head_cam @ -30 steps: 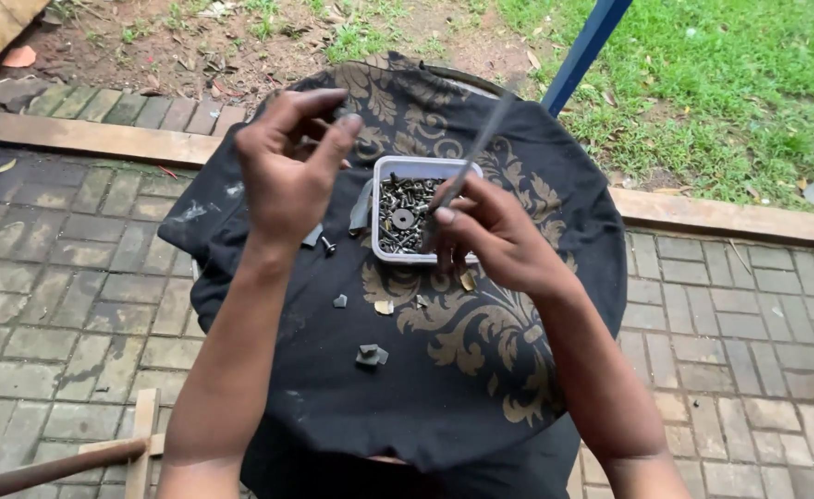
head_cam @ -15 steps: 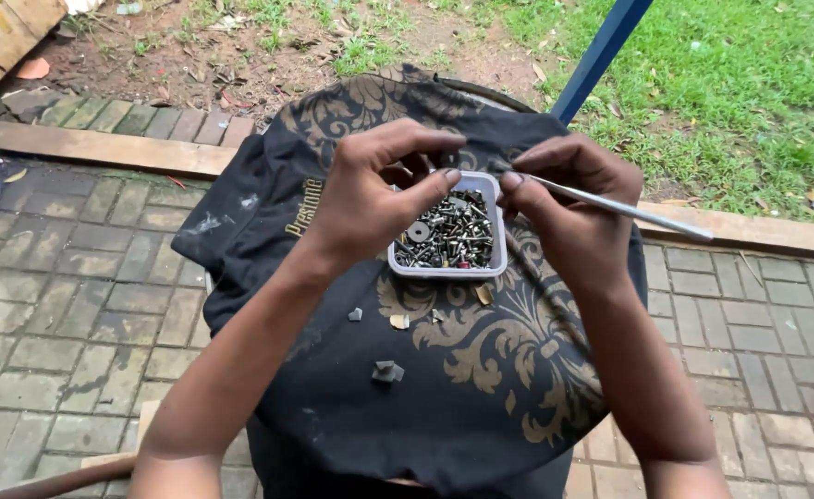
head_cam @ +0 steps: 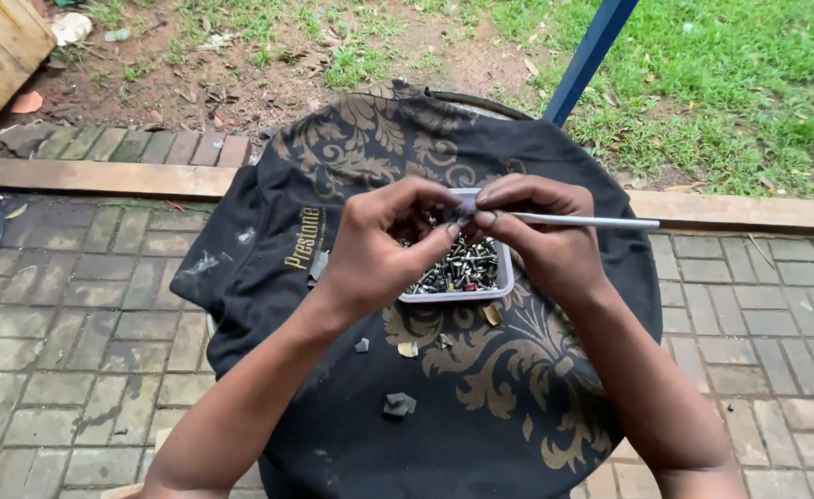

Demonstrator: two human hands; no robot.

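Right hand (head_cam: 541, 242) pinches thin metal rod (head_cam: 584, 221) at its near end; rod runs horiz., pointing right. Left hand (head_cam: 390, 242), fingertips pinched together at that same end w/ something too small to tell, both above tray of screws (head_cam: 502, 281).

Both hands, left (head_cam: 384, 245) and right (head_cam: 541, 236), meet with pinched fingertips.

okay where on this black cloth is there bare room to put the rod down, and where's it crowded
Free: the cloth beyond the white tray, up to its far edge, and the near part between the forearms, below the dark metal piece. Crowded: the tray, full of screws, under the left hand and the right hand holding the rod, and the scattered bits just before it.
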